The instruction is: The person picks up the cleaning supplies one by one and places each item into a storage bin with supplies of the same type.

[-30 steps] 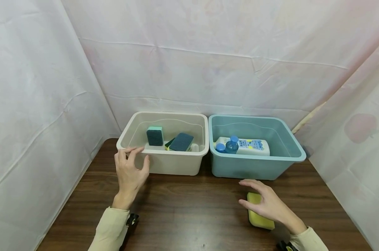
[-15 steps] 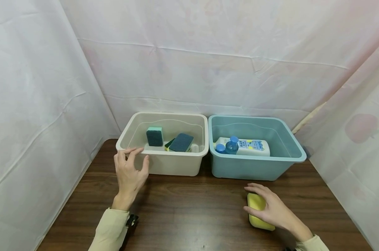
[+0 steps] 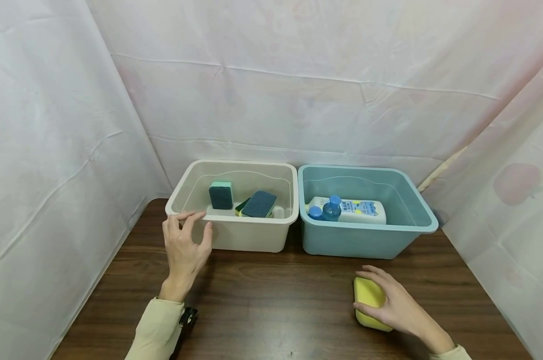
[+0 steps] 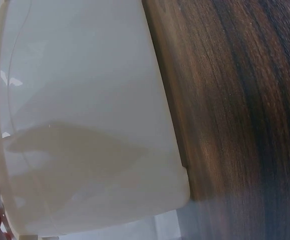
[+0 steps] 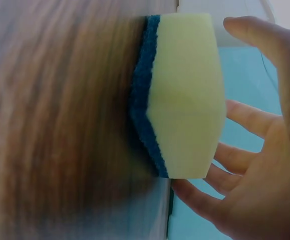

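My right hand hovers over a yellow sponge lying on the table. In the right wrist view this sponge shows a dark blue scouring layer on its table side. The thumb stands apart from it, and the fingers reach along its far side; contact is unclear. My left hand rests its fingertips on the front rim of a beige bin, thumb off the wall. Inside the bin, a green sponge stands upright, and a dark-topped sponge leans on another sponge.
A blue bin stands to the right of the beige one. It holds a white bottle lying down and blue-capped bottles. Pale curtains enclose the dark wooden table at the back and sides.
My right hand has moved a little right and toward me, lowering around the yellow sponge. The left hand has stayed at the beige rim.
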The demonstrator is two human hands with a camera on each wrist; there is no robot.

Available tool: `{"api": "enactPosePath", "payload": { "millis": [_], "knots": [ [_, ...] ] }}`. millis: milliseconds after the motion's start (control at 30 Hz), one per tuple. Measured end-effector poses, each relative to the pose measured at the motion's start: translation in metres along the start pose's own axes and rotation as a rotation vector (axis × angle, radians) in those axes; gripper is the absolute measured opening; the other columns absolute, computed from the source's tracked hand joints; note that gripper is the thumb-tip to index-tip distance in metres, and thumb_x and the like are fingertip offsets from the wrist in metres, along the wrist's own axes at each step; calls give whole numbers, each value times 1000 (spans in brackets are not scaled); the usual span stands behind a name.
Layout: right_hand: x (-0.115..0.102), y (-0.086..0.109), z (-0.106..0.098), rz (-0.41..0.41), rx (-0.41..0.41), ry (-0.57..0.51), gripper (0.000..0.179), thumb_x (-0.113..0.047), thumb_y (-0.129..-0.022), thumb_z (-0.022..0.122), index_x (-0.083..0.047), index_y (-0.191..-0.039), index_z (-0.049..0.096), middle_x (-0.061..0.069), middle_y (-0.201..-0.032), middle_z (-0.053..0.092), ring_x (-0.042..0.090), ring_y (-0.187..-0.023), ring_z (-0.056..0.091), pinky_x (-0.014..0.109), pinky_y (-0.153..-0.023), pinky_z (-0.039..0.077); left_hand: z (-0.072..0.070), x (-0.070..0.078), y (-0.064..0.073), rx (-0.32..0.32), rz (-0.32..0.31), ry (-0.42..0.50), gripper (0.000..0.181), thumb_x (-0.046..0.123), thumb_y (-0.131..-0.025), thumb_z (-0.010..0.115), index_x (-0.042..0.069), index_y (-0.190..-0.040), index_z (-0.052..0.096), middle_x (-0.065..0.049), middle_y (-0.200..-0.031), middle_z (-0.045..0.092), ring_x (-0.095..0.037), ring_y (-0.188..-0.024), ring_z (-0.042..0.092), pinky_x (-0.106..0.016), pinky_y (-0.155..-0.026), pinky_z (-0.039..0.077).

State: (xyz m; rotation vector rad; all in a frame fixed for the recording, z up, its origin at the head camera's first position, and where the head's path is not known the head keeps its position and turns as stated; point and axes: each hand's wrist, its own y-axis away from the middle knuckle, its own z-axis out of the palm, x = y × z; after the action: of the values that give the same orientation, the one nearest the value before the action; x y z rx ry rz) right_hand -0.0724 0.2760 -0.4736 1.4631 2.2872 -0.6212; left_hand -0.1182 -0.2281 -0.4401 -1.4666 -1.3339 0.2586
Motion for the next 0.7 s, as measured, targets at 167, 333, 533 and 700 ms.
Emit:
{"api": "enactPosePath", "payload": {
  "millis": [167, 333, 533, 700],
  "knots": [
    [1, 2, 0, 28, -29, 8, 73, -53, -81, 90, -15, -140, 68, 16, -150, 60, 46, -135, 58, 69, -98, 51, -2, 1, -1, -19, -5, -9, 31, 27, -94, 74, 6, -117, 77, -26, -124, 60, -48, -114, 49, -56, -93, 38],
    [2, 4, 1, 46, -54, 30, 82, -57, -78, 90, -17, -145, 64, 15, -151, 60, 42, -134, 59, 64, -96, 52, 0, -1, 0, -5, 2, -7, 30, 25, -93, 75, 6, -115, 78, -26, -123, 60, -48, -112, 49, -55, -92, 38],
    [2, 7, 2, 67, -91, 54, 90, -62, -76, 90, -17, -148, 61, 16, -151, 60, 39, -131, 60, 61, -94, 53, 0, -1, 1, -1, 6, -4, 28, 23, -92, 76, 7, -115, 78, -25, -122, 61, -47, -111, 50, -56, -92, 38],
    [3, 10, 1, 79, -98, 67, 95, -66, -74, 89, -17, -149, 59, 15, -151, 59, 37, -131, 59, 59, -94, 53, 0, 0, 0, 10, 9, 3, 27, 20, -90, 77, 7, -114, 79, -25, -122, 62, -47, -111, 50, -58, -92, 38]
  ]
}}
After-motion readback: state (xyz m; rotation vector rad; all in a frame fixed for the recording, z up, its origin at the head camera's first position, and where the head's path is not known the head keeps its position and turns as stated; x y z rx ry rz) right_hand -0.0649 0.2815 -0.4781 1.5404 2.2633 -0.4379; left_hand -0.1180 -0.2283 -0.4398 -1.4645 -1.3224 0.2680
